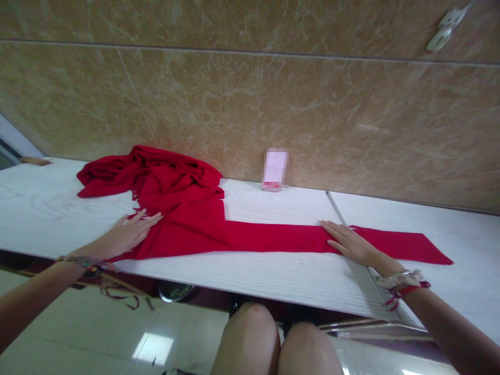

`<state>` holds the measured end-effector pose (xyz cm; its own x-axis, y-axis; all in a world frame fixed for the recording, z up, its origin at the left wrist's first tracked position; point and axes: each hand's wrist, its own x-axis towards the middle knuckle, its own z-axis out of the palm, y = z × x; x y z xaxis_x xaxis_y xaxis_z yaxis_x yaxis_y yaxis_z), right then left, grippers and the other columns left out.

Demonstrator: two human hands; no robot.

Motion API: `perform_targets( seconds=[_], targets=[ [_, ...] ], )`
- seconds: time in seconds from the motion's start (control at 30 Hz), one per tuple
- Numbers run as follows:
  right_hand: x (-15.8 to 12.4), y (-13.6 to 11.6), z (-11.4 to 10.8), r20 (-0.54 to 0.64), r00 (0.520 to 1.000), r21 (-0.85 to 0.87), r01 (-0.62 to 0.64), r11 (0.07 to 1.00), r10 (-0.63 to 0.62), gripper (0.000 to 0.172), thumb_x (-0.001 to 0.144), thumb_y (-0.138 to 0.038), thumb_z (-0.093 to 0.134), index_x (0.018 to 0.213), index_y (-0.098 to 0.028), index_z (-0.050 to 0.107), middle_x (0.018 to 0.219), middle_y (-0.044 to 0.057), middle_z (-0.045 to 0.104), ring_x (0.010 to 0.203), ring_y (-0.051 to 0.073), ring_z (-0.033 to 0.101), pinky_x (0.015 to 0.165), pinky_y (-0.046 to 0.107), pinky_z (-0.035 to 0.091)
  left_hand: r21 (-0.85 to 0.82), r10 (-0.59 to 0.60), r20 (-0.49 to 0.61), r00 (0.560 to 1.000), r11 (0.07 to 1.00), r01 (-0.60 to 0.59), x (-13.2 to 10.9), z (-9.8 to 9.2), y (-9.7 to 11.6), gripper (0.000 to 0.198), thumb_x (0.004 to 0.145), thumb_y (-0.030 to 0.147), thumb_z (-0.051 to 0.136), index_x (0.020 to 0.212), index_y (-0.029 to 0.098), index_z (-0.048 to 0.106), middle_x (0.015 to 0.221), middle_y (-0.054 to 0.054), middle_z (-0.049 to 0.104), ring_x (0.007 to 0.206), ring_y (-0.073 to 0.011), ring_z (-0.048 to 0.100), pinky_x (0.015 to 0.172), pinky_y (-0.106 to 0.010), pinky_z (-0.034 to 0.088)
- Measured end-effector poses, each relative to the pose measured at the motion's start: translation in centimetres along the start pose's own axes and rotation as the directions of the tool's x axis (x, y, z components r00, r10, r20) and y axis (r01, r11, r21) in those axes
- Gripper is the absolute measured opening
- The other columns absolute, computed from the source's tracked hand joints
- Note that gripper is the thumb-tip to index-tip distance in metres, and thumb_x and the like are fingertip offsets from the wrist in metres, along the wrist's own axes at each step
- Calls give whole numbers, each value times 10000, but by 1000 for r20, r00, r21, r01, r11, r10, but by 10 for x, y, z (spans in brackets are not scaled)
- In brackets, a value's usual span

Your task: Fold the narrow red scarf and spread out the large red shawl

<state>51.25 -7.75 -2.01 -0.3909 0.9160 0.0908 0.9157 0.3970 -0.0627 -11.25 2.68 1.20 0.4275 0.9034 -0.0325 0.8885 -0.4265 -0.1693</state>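
Note:
A long red fringed scarf [273,237] lies across the white table, its right part folded into a flat narrow strip. Toward the left it widens and runs into a loose crumpled heap by the wall. My left hand [135,229] rests flat on the fringed left edge, fingers stretched out. On the strip farther right, my right hand [347,242] presses with its fingers spread, near the seam between two tabletops. Past this hand the strip's end reaches on to the right. Neither hand grips the cloth.
A phone-like pinkish object [275,169], blurred out, leans upright against the brown marbled wall [312,120]. The white table [273,273] has its near edge just above my knees. A round metal bowl [175,291] sits below that edge. A white fixture [447,28] hangs on the wall.

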Motion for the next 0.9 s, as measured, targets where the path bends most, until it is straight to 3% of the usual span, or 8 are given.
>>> perform_targets(
  seconds=[0.13, 0.27, 0.37, 0.47, 0.6, 0.9],
  targets=[
    [-1, 2, 0, 10, 1000, 9, -24, 1000, 24, 581, 895, -518, 207, 1390, -218, 267, 1398, 96, 354, 1276, 257, 319, 1019, 485, 301, 24, -34, -89, 995, 999, 37, -3, -6, -24, 499, 824, 253, 197, 1167, 217, 559, 1287, -59, 509, 1248, -304, 352, 957, -590, 239],
    [9, -13, -7, 5, 1000, 18, -16, 1000, 16, 566, 892, -518, 242, 1400, -270, 217, 1414, 68, 329, 1302, 256, 257, 1036, 523, 243, -96, -116, -293, 949, 991, 92, 11, -7, 4, 484, 805, 260, 230, 1146, 139, 552, 1369, -96, 406, 1301, -243, 272, 1024, -456, 257],
    [27, -42, -14, -30, 998, 42, 57, 998, -56, 537, 908, -477, 231, 1406, -279, 185, 1442, 52, 268, 1327, 237, 183, 1054, 513, 199, -228, -193, -192, 962, 962, 147, 23, 0, 39, 555, 823, 270, 180, 1269, 26, 402, 1381, -163, 364, 1301, -232, 276, 1012, -408, 302],
    [43, -69, -15, 20, 986, 64, 165, 984, -167, 516, 913, -462, 235, 1396, -279, 221, 1440, 56, 269, 1327, 241, 188, 1051, 527, 180, -228, -191, -101, 976, 960, 164, 24, 6, 55, 585, 842, 272, 108, 1313, 9, 333, 1395, -154, 338, 1306, -234, 261, 1026, -406, 272],
    [50, -79, -9, 79, 981, 66, 173, 983, -178, 505, 919, -447, 227, 1384, -253, 267, 1429, 70, 286, 1314, 247, 232, 1037, 533, 205, -224, -179, -54, 982, 961, 163, 15, 6, 46, 609, 861, 334, 94, 1356, 23, 267, 1410, -132, 316, 1314, -225, 242, 1044, -396, 241],
    [32, -60, 0, 26, 983, 52, 183, 982, -184, 492, 920, -438, 244, 1388, -286, 236, 1429, 31, 284, 1314, 219, 234, 1044, 488, 230, -102, -65, -37, 997, 993, 61, 10, 15, 22, 564, 870, 349, 127, 1346, 132, 337, 1405, -100, 332, 1321, -250, 221, 1028, -507, 178]
  ],
)
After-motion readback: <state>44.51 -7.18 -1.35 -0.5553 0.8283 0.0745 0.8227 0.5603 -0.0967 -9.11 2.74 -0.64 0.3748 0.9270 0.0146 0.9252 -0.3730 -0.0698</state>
